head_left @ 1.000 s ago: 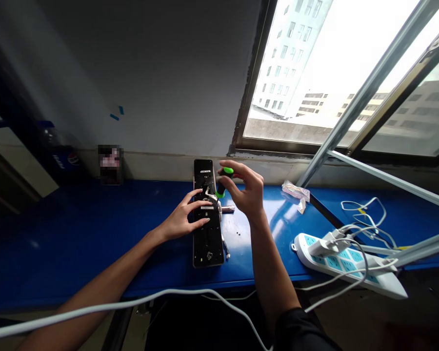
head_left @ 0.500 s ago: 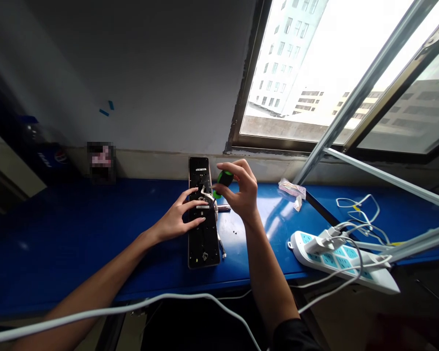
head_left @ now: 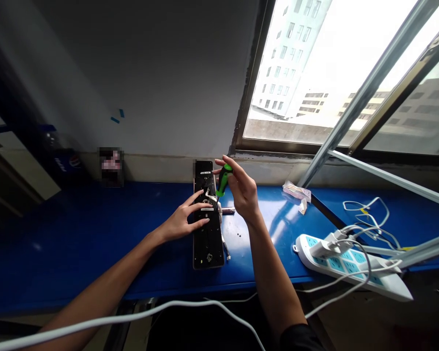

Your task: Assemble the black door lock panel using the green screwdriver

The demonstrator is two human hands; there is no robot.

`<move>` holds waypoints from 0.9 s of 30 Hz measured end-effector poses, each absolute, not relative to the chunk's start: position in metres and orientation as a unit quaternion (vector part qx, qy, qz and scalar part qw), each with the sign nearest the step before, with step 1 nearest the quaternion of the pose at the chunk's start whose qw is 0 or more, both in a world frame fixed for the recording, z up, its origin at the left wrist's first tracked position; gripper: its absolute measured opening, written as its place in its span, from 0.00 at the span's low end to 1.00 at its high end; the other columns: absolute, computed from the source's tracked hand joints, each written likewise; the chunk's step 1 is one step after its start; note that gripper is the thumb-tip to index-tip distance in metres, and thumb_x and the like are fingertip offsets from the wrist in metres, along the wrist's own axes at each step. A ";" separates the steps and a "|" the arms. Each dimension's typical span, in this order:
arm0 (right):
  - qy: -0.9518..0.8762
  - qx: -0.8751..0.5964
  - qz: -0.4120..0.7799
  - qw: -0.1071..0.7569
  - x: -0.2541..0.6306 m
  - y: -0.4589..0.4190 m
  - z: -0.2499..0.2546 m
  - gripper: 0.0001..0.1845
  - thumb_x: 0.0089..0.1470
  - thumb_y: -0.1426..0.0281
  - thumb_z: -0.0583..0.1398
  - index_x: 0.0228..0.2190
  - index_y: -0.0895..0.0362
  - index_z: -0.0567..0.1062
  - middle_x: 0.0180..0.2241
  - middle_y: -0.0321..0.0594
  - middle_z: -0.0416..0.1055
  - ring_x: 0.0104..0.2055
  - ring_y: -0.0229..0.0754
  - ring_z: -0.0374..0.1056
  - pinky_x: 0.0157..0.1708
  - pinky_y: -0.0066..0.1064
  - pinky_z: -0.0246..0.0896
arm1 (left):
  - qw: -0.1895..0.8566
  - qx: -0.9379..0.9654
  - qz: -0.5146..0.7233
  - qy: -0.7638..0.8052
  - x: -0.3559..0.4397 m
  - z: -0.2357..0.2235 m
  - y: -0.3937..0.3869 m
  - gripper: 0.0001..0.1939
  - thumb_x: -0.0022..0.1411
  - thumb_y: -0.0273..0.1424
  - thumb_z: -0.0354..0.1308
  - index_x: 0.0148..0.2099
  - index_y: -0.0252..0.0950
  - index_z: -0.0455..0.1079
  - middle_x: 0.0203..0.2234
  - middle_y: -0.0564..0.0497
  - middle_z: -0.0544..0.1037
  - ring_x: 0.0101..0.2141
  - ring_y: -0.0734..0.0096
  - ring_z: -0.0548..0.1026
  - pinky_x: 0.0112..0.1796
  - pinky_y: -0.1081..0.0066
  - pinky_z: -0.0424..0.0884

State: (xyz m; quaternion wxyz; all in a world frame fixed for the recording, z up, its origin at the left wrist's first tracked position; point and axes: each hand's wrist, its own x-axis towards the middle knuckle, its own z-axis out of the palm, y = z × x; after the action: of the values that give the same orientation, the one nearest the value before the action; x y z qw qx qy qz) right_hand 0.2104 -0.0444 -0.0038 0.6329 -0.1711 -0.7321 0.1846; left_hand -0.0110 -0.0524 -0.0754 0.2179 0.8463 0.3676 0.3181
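A long black electronic panel (head_left: 208,243) lies lengthwise on the blue table, dotted with small screws or holes and carrying pale labels. My left hand (head_left: 183,220) rests on its left side, fingers spread across the middle. Between the thumb and fingers of my right hand (head_left: 244,192) is a green and black screwdriver (head_left: 223,181). Its thin shaft points down at the panel's right edge, beside a white cable (head_left: 212,197); whether the tip sits in a screw I cannot tell. Another cable end (head_left: 228,256) hangs out on the right.
Tiny dark screws or bits (head_left: 239,235) lie right of the panel, near a shiny cylindrical piece (head_left: 228,211). A white power strip (head_left: 351,263) with plugs and cables stands at right, by a metal frame. A pink packet (head_left: 296,190) and a bottle (head_left: 66,162) are farther back.
My right fingers have shifted around the screwdriver's handle, stretching out more, and the handle stands more upright than half a second ago. My left hand keeps its place on the panel.
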 end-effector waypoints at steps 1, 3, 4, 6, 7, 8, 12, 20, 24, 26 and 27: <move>-0.732 -0.166 0.199 0.630 0.210 -0.045 -0.004 0.23 0.70 0.66 0.54 0.64 0.46 0.69 0.55 0.45 0.75 0.50 0.43 0.76 0.48 0.41 0.76 | 0.217 0.847 0.318 0.367 -0.011 -0.075 -0.052 0.26 0.68 0.48 0.60 0.64 0.44 0.72 0.75 0.46 0.52 0.72 0.49 0.56 0.69 0.51 0.56; -0.724 -0.176 0.187 0.641 0.210 -0.045 -0.004 0.22 0.67 0.67 0.60 0.61 0.45 0.73 0.51 0.42 0.77 0.49 0.43 0.76 0.48 0.40 0.75 | 0.214 0.848 0.318 0.366 -0.011 -0.075 -0.052 0.26 0.68 0.48 0.60 0.64 0.44 0.72 0.75 0.46 0.52 0.72 0.49 0.55 0.69 0.51 0.56; -0.716 -0.189 0.163 0.652 0.211 -0.045 -0.003 0.22 0.63 0.67 0.65 0.58 0.44 0.76 0.47 0.40 0.77 0.47 0.43 0.76 0.46 0.39 0.75 | 0.211 0.849 0.319 0.364 -0.011 -0.075 -0.051 0.26 0.68 0.48 0.60 0.64 0.44 0.72 0.75 0.46 0.52 0.72 0.49 0.56 0.69 0.51 0.57; -0.709 -0.203 0.108 0.667 0.212 -0.045 -0.002 0.22 0.56 0.67 0.70 0.53 0.44 0.80 0.41 0.37 0.74 0.43 0.41 0.73 0.43 0.37 0.74 | 0.206 0.852 0.319 0.361 -0.011 -0.076 -0.051 0.25 0.69 0.48 0.59 0.63 0.44 0.72 0.75 0.47 0.51 0.72 0.49 0.56 0.69 0.50 0.57; -0.713 -0.201 0.093 0.666 0.213 -0.046 -0.001 0.21 0.57 0.66 0.69 0.53 0.44 0.80 0.41 0.37 0.73 0.42 0.41 0.73 0.44 0.38 0.74 | 0.204 0.853 0.319 0.360 -0.011 -0.076 -0.051 0.25 0.69 0.47 0.59 0.63 0.45 0.72 0.75 0.47 0.51 0.72 0.49 0.56 0.69 0.50 0.57; -0.721 -0.196 0.093 0.658 0.213 -0.046 -0.001 0.20 0.61 0.66 0.66 0.55 0.44 0.79 0.43 0.39 0.74 0.44 0.41 0.73 0.46 0.39 0.74 | 0.202 0.853 0.319 0.360 -0.011 -0.077 -0.051 0.25 0.70 0.47 0.58 0.63 0.45 0.72 0.75 0.47 0.51 0.72 0.49 0.56 0.69 0.50 0.57; -0.748 -0.175 0.162 0.619 0.210 -0.048 0.000 0.22 0.70 0.67 0.54 0.63 0.47 0.71 0.52 0.44 0.77 0.50 0.44 0.76 0.53 0.44 0.74 | 0.198 0.852 0.321 0.364 -0.010 -0.079 -0.052 0.24 0.70 0.47 0.58 0.64 0.44 0.72 0.75 0.47 0.50 0.72 0.48 0.55 0.69 0.49 0.57; -0.741 -0.184 0.114 0.636 0.209 -0.048 -0.002 0.20 0.63 0.68 0.64 0.56 0.45 0.77 0.47 0.41 0.72 0.47 0.44 0.72 0.50 0.42 0.73 | 0.201 0.851 0.320 0.365 -0.010 -0.078 -0.054 0.24 0.70 0.45 0.58 0.64 0.44 0.71 0.75 0.47 0.50 0.72 0.48 0.55 0.69 0.48 0.56; -0.768 -0.149 0.194 0.591 0.203 -0.052 -0.001 0.24 0.70 0.69 0.55 0.64 0.46 0.68 0.58 0.45 0.73 0.54 0.45 0.75 0.55 0.44 0.74 | 0.202 0.849 0.322 0.366 -0.009 -0.080 -0.054 0.24 0.71 0.44 0.58 0.65 0.44 0.71 0.76 0.47 0.48 0.72 0.49 0.54 0.69 0.49 0.56; -0.757 -0.177 0.166 0.607 0.199 -0.053 -0.001 0.22 0.65 0.68 0.62 0.59 0.46 0.74 0.51 0.43 0.76 0.48 0.43 0.76 0.49 0.41 0.76 | 0.201 0.849 0.322 0.367 -0.009 -0.081 -0.055 0.24 0.71 0.44 0.57 0.65 0.45 0.70 0.76 0.47 0.48 0.72 0.48 0.54 0.69 0.50 0.57; -0.744 -0.199 0.139 0.622 0.198 -0.054 -0.001 0.20 0.61 0.68 0.66 0.55 0.46 0.77 0.46 0.41 0.75 0.46 0.42 0.75 0.47 0.39 0.75 | 0.201 0.849 0.321 0.368 -0.008 -0.081 -0.055 0.24 0.71 0.44 0.57 0.65 0.45 0.70 0.75 0.47 0.49 0.72 0.48 0.54 0.69 0.49 0.58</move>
State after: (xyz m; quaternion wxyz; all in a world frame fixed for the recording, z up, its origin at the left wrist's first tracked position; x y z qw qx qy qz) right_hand 0.1978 -0.0540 -0.0006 0.6224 -0.1988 -0.7441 0.1394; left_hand -0.0085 -0.0554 -0.0814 0.2010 0.8489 0.3685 0.3212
